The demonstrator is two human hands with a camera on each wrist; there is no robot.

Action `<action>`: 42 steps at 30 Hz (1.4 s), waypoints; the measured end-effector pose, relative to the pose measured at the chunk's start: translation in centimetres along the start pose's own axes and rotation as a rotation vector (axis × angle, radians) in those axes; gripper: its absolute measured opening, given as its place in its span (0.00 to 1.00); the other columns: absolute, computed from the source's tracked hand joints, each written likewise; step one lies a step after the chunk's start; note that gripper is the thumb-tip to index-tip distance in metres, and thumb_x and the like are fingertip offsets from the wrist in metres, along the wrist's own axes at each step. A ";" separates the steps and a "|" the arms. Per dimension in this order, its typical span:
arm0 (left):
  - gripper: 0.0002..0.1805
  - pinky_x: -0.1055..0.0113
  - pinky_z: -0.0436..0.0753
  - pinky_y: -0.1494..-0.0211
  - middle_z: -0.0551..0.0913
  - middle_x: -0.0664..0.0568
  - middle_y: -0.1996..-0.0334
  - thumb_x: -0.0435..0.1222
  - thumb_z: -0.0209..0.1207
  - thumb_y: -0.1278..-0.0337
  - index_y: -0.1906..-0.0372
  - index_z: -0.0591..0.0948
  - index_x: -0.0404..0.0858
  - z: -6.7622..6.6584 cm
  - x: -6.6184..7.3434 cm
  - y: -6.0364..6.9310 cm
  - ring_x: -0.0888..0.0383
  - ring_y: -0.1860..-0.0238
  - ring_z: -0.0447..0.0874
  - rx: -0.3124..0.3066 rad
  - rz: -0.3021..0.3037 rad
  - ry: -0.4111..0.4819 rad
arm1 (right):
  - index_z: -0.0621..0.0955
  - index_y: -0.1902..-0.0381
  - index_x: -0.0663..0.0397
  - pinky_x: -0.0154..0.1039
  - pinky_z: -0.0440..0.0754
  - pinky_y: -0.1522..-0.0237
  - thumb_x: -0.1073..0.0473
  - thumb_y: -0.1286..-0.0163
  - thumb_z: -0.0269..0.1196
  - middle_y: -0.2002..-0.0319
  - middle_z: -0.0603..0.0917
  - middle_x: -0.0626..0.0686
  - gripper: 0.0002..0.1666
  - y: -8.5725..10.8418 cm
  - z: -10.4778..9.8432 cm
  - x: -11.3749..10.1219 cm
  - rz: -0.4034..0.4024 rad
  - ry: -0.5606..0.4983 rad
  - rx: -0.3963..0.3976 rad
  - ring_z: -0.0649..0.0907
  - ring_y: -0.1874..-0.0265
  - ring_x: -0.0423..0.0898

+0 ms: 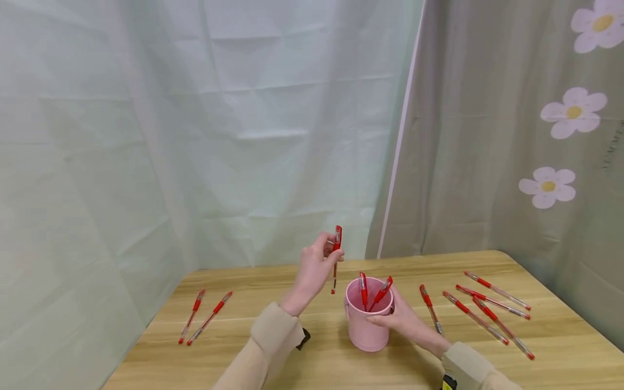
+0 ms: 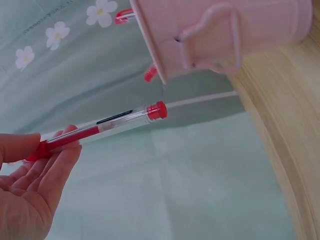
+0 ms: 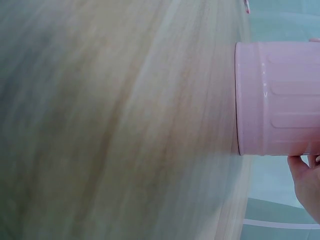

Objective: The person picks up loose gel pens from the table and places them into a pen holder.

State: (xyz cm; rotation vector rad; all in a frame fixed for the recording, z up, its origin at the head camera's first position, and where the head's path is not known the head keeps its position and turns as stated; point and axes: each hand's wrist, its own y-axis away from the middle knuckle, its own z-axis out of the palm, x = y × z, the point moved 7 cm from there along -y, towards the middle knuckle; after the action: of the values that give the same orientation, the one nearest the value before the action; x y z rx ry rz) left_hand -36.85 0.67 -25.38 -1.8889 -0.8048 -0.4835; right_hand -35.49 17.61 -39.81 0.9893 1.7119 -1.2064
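My left hand (image 1: pixel 314 266) pinches a red gel pen (image 2: pixel 120 122) near its capped end. The pen hangs nearly upright in the air, left of a pink bucket (image 1: pixel 368 333) and apart from it. In the left wrist view the clear barrel points toward the bucket's rim. My right hand (image 1: pixel 404 320) grips the bucket's right side, with the thumb across the front near the rim; its other fingers are mostly hidden. Two red pens, one upright (image 1: pixel 363 292) and one tilted (image 1: pixel 382 294), stand inside, caps above the rim. The bucket stands on the wooden table.
Two red pens (image 1: pixel 209 318) lie on the table (image 1: pixel 253 287) at the left. Several more red pens (image 1: pixel 475 317) lie at the right, some crossing. A pale curtain (image 1: pixel 273 135) and a flowered grey one (image 1: pixel 463 135) hang behind the table's back edge.
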 end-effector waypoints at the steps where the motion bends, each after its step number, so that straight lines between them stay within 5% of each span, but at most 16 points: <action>1: 0.10 0.69 0.78 0.70 0.80 0.46 0.72 0.27 0.57 0.45 0.58 0.72 0.32 0.1 0.2 -0.1 0.61 0.73 0.80 0.002 0.005 0.014 | 0.58 0.39 0.59 0.45 0.71 0.52 0.61 0.50 0.70 0.47 0.69 0.61 0.45 -0.1 0.0 0.0 -0.001 0.000 -0.002 0.71 0.49 0.56; 9: 0.06 0.70 0.79 0.67 0.80 0.48 0.73 0.28 0.57 0.44 0.62 0.72 0.33 1.1 1.2 -0.5 0.62 0.74 0.80 0.036 0.026 0.125 | 0.59 0.40 0.61 0.42 0.71 0.52 0.63 0.50 0.69 0.48 0.70 0.62 0.43 -0.1 -0.1 -0.2 -0.006 -0.007 0.001 0.71 0.49 0.56; 19: 0.05 0.62 0.80 0.67 0.79 0.43 0.71 0.28 0.55 0.42 0.62 0.73 0.30 2.2 0.9 -0.7 0.47 0.70 0.80 0.049 0.007 0.249 | 0.59 0.40 0.63 0.41 0.72 0.53 0.64 0.49 0.69 0.47 0.70 0.62 0.42 0.1 -0.1 -0.4 -0.044 -0.003 0.013 0.71 0.50 0.56; 32: 0.03 0.60 0.80 0.69 0.78 0.50 0.73 0.31 0.54 0.40 0.64 0.74 0.34 3.6 -0.6 -0.1 0.56 0.72 0.76 0.039 -0.040 0.194 | 0.59 0.40 0.61 0.43 0.72 0.53 0.61 0.49 0.69 0.47 0.70 0.61 0.44 0.0 -0.2 0.0 0.003 0.013 0.020 0.71 0.50 0.56; 42: 0.02 0.70 0.79 0.72 0.78 0.49 0.75 0.29 0.54 0.41 0.66 0.75 0.32 3.9 -1.3 0.5 0.57 0.74 0.76 0.046 -0.058 0.173 | 0.58 0.40 0.60 0.42 0.72 0.53 0.61 0.49 0.69 0.47 0.69 0.61 0.44 -0.1 0.0 0.0 0.006 -0.014 0.011 0.71 0.49 0.56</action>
State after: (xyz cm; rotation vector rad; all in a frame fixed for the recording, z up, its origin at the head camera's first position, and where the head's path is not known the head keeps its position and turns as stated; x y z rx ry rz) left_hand -37.46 3.65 -28.21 -1.7584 -0.7510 -0.6499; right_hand -35.63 17.60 -39.80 0.9890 1.6920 -1.2171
